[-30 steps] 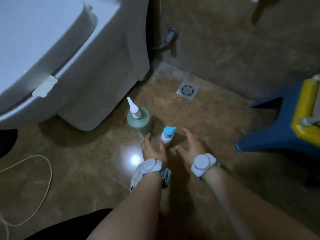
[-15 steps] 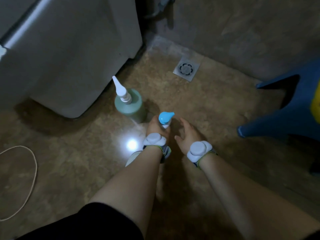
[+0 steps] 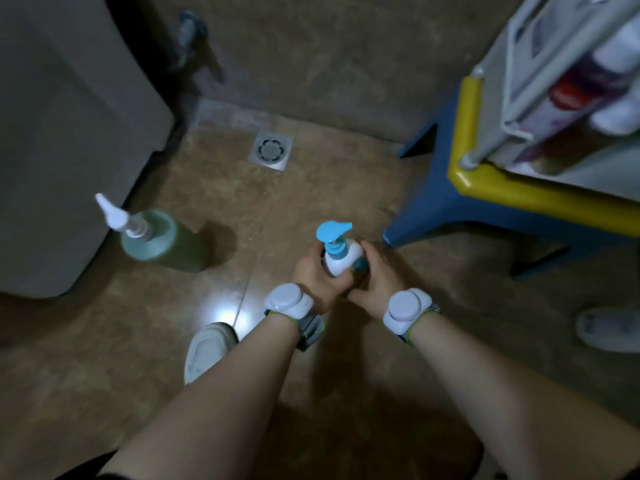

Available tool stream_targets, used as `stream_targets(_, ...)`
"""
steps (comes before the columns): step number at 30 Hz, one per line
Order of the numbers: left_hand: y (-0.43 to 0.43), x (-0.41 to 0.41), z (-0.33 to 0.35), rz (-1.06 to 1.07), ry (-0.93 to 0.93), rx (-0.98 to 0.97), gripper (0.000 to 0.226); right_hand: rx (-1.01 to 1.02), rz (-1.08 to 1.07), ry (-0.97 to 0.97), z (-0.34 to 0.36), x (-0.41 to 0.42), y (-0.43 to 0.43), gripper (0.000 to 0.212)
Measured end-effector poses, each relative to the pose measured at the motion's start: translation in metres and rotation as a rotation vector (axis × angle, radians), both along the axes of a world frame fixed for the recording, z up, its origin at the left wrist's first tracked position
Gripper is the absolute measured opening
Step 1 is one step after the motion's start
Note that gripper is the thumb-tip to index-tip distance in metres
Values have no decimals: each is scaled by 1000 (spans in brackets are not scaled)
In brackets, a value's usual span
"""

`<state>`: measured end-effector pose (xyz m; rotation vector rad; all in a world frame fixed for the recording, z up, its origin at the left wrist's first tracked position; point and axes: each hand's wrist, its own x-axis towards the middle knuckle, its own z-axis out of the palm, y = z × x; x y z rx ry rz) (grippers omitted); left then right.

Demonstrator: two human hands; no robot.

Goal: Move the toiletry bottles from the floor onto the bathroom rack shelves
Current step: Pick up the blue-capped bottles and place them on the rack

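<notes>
Gripping the pump bottle (image 3: 341, 259), left hand (image 3: 311, 277) and right hand (image 3: 381, 277) curled round it, I have neither it nor the floor's (image 3: 311, 188) green bottle (image 3: 157, 239) on the rack (image 3: 517, 131) yet.

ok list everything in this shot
white pump bottle with blue pump head: one, white and blue, centre, held
white toilet base: one, white, left
green pump bottle with white nozzle: one, green, floor beside toilet base
square metal floor drain: one, silver, near wall
blue plastic stool with yellow top: one, blue and yellow, right
white bathroom rack: one, white, on stool, blurred bottles inside
white shoes: two, white, floor
white wrist devices: two, white, one per wrist
left hand: one, grips white bottle
right hand: one, grips white bottle
</notes>
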<state>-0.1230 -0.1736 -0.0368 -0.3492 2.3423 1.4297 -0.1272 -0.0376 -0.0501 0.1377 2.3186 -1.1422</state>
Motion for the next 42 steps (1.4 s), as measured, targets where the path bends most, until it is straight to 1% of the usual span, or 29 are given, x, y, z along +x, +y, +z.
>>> stream_targets(2, 32, -1, 14, -30, 34, 64, 53, 1, -62, 32, 14, 7, 33, 100)
stream_targets(5, 72, -1, 29, -74, 86, 126, 45, 66, -128, 112, 35, 17, 71, 91)
stream_targets(7, 101, 3, 37, -125, 59, 185, 44, 120, -136, 137, 45, 25, 100, 89)
stream_targets(9, 136, 7, 44, -227, 42, 208, 48, 139, -149, 143, 57, 36, 139, 88)
stream_targets(13, 175, 8, 48, -422, 57, 126, 52, 47, -116, 51, 67, 55, 196, 81)
stream_targets(15, 197, 10, 52, -498, 69, 42, 48, 72, -123, 7, 63, 70, 232, 83)
stream_targets(18, 228, 10, 52, -548, 79, -30, 45, 151, -281, -37, 47, 98, 285, 79)
stream_targets(22, 269, 9, 50, -576, 115, -81, 45, 225, -637, -55, 11, 138, 351, 76)
stream_targets(25, 284, 2, 49, -599, 117, -83, 45, 259, -802, -62, 1, 145, 378, 55)
stream_targets(26, 292, 0, 47, -627, 113, -92, 47, 283, -869, -63, -3, 144, 390, 53)
stream_targets(28, 303, -5, 43, -644, 129, -131, 49, 306, -1006, -81, -11, 136, 407, 61)
stream_targets(30, 310, -7, 41, -616, 153, -151, 45, 328, -1128, -28, -15, 126, 416, 66)
stream_targets(31, 312, -7, 41, -615, 164, -158, 44, 316, -1157, 28, -17, 121, 422, 66)
stream_targets(33, 315, -8, 38, -628, 167, -167, 47, 305, -1143, 113, -30, 114, 436, 66)
stream_targets(36, 316, -9, 35, -597, 185, -106, 44, 219, -1180, 151, -38, 99, 440, 58)
stream_targets(37, 316, -9, 34, -586, 182, -95, 45, 192, -1198, 153, -37, 93, 439, 58)
stream_targets(39, 316, -9, 31, -591, 179, -88, 46, 145, -1259, 89, -43, 85, 437, 63)
stream_targets(42, 314, -9, 30, -573, 170, -72, 47, 172, -1269, 101, -52, 81, 439, 64)
